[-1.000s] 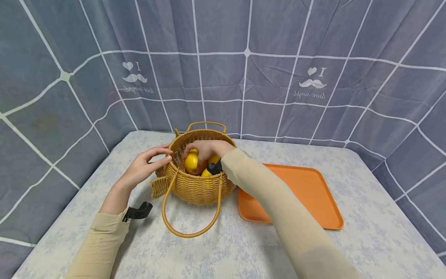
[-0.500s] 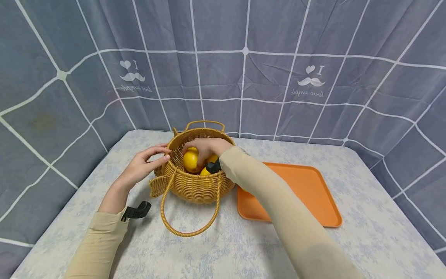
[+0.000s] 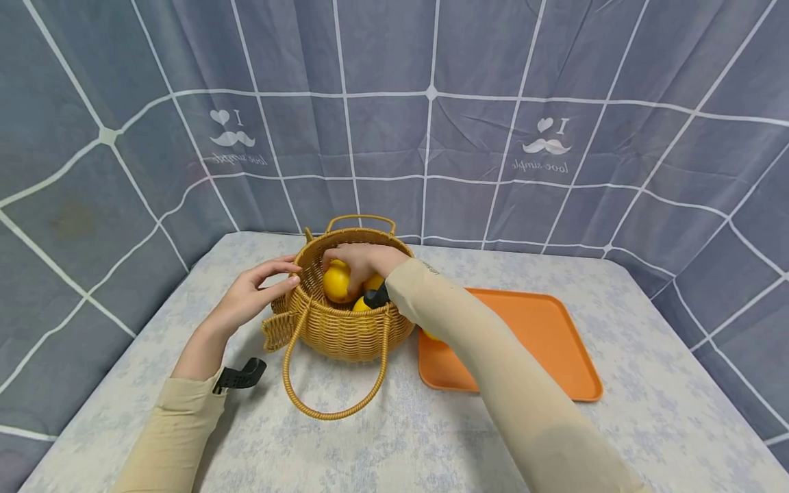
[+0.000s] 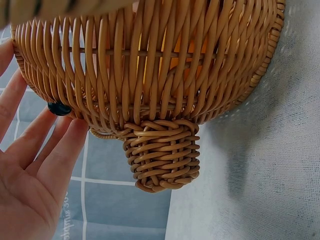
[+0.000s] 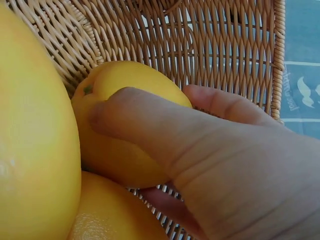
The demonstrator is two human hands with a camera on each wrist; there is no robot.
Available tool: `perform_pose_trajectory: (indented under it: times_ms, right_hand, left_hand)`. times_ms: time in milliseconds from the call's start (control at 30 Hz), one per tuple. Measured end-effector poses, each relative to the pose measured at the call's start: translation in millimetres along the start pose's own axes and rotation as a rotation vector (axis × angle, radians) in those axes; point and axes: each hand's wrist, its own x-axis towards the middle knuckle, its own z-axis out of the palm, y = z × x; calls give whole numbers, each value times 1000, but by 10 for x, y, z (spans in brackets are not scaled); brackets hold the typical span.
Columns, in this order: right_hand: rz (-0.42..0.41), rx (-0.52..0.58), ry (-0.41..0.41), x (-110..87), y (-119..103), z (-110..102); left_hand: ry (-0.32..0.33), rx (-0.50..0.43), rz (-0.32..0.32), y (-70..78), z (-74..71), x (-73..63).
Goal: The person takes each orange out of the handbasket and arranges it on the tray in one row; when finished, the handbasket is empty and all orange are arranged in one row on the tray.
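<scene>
A wicker basket point(image 3: 345, 335) with two looped handles holds several yellow-orange fruits that look like oranges. Down inside it, my right hand point(image 3: 364, 263) grips an orange point(image 5: 135, 145); in the right wrist view the thumb lies across its top, near the green stem end, and fingers reach round the far side. Two more oranges point(image 5: 30, 125) crowd close on the left there. My left hand point(image 3: 249, 294) touches the basket's left rim with its fingers extended. The left wrist view has those fingertips point(image 4: 75, 132) against the woven side, near a black bead point(image 4: 59, 108).
An orange tray point(image 3: 536, 335) lies right of the basket, partly beneath my right sleeve point(image 3: 468, 329). A sliver of a yellow thing point(image 3: 431, 335) shows at its left edge. One basket handle point(image 3: 333, 414) flops toward me on the patterned tablecloth. A grey-blue curtain point(image 3: 394, 137) hangs behind.
The right hand has shifted slightly within the basket, still at the same orange. A yellow sliver now shows past the sleeve at the tray's left edge. The left hand stays at the rim.
</scene>
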Motion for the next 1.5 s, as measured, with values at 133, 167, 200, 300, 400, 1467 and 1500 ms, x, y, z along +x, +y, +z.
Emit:
perform_pose_trajectory:
  times_ms: [133, 167, 200, 300, 400, 1467, 1500]
  right_hand:
    - [5, 0, 0, -2, -21, -10]
    - [7, 6, -6, -3, -23, -11]
    - [11, 12, -9, -4, -26, -11]
    - [25, 11, -3, -8, -24, -14]
    - [30, -17, 19, -6, -16, -17]
    - [12, 82, -47, 0, -2, 18]
    - [12, 64, -53, 3, 1, 22]
  left_hand:
    - [-1, 2, -3, 1, -6, -6]
    - [-1, 3, -3, 1, -5, -6]
    - [0, 4, -3, 1, -5, -6]
    - [1, 6, -5, 3, -3, -4]
    - [3, 8, -5, 5, -1, 0]
    - [7, 1, 3, 6, 1, -1]
    - [7, 2, 2, 9, 0, -1]
